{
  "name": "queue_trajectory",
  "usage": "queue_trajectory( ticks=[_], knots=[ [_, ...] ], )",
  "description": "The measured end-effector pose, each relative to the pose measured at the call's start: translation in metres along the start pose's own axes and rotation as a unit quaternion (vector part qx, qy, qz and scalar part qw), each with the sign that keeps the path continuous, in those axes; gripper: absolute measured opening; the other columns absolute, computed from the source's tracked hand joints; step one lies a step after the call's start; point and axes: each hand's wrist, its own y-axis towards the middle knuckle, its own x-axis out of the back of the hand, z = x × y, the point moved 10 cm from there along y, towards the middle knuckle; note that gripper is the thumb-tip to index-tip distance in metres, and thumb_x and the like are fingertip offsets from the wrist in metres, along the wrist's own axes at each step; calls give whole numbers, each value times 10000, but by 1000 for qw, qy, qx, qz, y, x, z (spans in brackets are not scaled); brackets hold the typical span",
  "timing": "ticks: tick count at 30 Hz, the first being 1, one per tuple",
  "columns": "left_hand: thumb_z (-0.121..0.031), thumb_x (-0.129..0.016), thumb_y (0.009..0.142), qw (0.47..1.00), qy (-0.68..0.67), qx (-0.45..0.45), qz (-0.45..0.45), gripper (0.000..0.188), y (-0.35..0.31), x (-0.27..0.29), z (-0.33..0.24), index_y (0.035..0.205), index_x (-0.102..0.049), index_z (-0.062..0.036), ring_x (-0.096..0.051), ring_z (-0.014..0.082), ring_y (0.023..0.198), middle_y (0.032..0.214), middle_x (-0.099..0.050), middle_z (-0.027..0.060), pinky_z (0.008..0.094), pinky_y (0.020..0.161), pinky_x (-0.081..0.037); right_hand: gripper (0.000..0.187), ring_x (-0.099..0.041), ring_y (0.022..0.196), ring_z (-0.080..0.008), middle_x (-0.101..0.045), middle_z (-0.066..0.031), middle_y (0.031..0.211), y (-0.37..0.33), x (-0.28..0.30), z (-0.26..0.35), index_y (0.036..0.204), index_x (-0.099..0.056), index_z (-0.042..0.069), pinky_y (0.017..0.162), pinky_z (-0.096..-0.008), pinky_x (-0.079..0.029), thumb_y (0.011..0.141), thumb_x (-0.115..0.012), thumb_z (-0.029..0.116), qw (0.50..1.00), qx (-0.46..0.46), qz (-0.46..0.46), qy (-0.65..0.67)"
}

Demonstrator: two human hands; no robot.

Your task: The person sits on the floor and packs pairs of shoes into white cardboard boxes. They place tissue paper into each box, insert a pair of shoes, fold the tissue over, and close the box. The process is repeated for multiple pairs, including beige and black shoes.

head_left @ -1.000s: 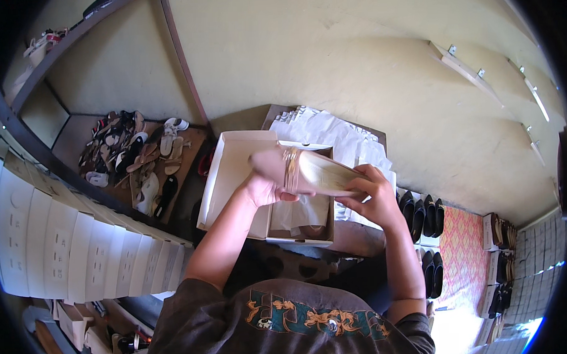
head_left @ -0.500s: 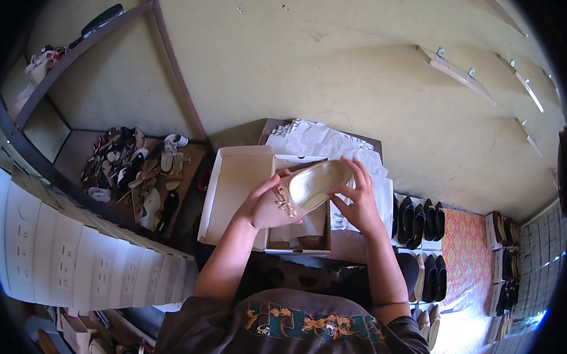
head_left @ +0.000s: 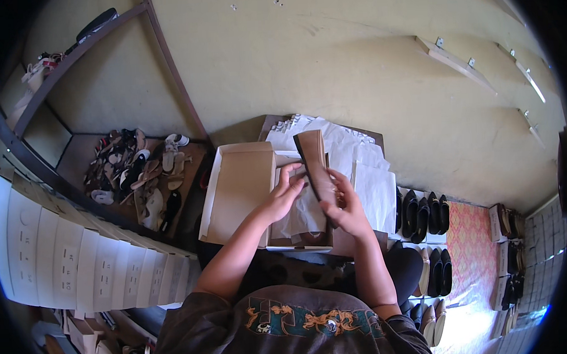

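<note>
A beige flat shoe is tipped up on its side above an open shoebox, its brown sole and dark edge turned toward me. My right hand is closed round the lower part of the shoe, thumb on the near side. My left hand is just left of it, fingers apart and curved, fingertips close to the shoe's edge; whether they touch it I cannot tell. White tissue paper lies in the right half of the box, under the hands. The shoe's gold ornament is mostly hidden.
More white paper sheets are spread behind and right of the box. White shoeboxes form a long stack at left. A pile of loose shoes sits on the far-left shelf. Pairs of flats stand at right, beside a red patterned mat.
The shoe has been turned from opening-up to on its side, showing its sole. My right hand has taken hold of it, and my left hand has come off its toe.
</note>
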Motion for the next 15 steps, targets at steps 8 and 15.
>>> queue_trajectory(
  ticks=[8,15],
  knots=[
    [-313,-665,696,685,728,-26,3,447,1,-1,52,1032,-520,-56,-374,265,1164,1119,-477,106,653,892,-193,596,-428,1162,-197,-440,-133,1276,-11,30,-30,1303,-361,-20,963,-306,-336,772,-591,124,990,24,-28,135],
    [-322,-689,672,605,793,62,26,558,16,16,80,1131,-493,-71,-295,264,1222,1193,-405,109,636,992,-105,592,-461,1115,-178,-482,-124,1220,-20,37,-35,1292,-374,-28,949,-285,-339,756,-583,111,994,5,-52,97]
  ],
)
